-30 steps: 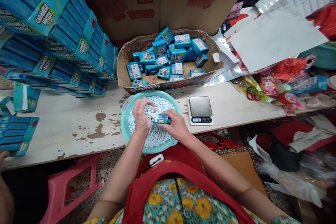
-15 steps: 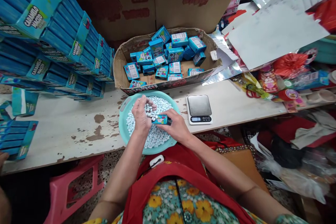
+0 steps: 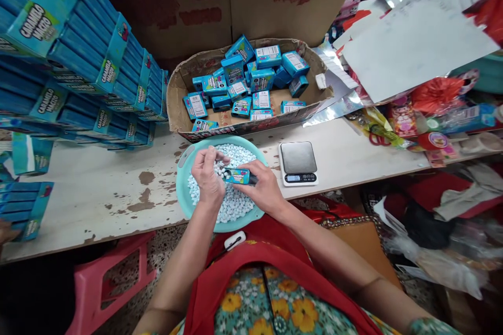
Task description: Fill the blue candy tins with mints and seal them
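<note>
One small blue box [image 3: 237, 176] is held over the bowl [image 3: 181, 188] by R hand [image 3: 261, 183], fingers closed; L hand [image 3: 208, 175] is half-curled alongside, contents unclear; box judged lt. & crushable, best gripped by side edges.

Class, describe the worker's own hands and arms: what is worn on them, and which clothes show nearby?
The left hand and right hand wear no gloves; no ring or watch is visible. Both forearms are bare. A patterned teal sleeve shows, with a flowered top and red apron.
</note>
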{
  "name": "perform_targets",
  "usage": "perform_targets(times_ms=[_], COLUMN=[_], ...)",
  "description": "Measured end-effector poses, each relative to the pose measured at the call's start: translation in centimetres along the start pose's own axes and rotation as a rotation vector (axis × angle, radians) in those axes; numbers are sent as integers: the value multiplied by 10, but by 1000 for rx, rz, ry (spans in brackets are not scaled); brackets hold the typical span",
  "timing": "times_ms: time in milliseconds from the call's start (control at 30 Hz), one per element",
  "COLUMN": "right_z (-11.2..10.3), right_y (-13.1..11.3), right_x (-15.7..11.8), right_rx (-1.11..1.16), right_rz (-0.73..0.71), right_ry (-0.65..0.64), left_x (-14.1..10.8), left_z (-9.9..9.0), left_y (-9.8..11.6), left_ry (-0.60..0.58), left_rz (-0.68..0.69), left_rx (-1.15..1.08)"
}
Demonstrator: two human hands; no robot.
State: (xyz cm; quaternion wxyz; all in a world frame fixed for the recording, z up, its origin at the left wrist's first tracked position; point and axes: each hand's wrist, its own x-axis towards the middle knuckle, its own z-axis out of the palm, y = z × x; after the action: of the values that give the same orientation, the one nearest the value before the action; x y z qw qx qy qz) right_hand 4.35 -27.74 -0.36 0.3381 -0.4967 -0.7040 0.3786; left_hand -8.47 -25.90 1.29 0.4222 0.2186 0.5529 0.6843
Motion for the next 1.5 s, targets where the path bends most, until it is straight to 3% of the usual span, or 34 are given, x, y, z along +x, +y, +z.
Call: perform_targets(times_ms=[167,400,533,833,933,1033,1133,1200,1267,1367,1500], right_z=[10,11,15,14,8,-5,-21,-33,-46,-70,-102], right_y=[8,-4,0,11,12,12,16,23,35,63,116], right_x=[4,4,5,4,5,6,7,8,6,1,-4], right_rx=[-49,-58,-43,139,186,281,361,377,382,376,297], right_rz=[27,-4,36,60,78,93,114,132,150,217,341], right_ry=[-16,12,8,39,27,24,51,54,60,157,393], left_x=[10,6,8,6,8,13,21,28,39,72,152], left_z=[-3,-2,-1,7,10,1,-25,-41,-46,-19,60], left_y=[-18,-7,-8,3,8,8,-2,-10,-13,-10,-18], left_ry=[34,60,87,7,-2,-7,-49,-173,-274,-273,-383], left_rz=[4,131,58,17,-33,-55,3,82,211,444,597], left_rx=[78,76,52,-57,-80,-55,272,673,992,1116,1342])
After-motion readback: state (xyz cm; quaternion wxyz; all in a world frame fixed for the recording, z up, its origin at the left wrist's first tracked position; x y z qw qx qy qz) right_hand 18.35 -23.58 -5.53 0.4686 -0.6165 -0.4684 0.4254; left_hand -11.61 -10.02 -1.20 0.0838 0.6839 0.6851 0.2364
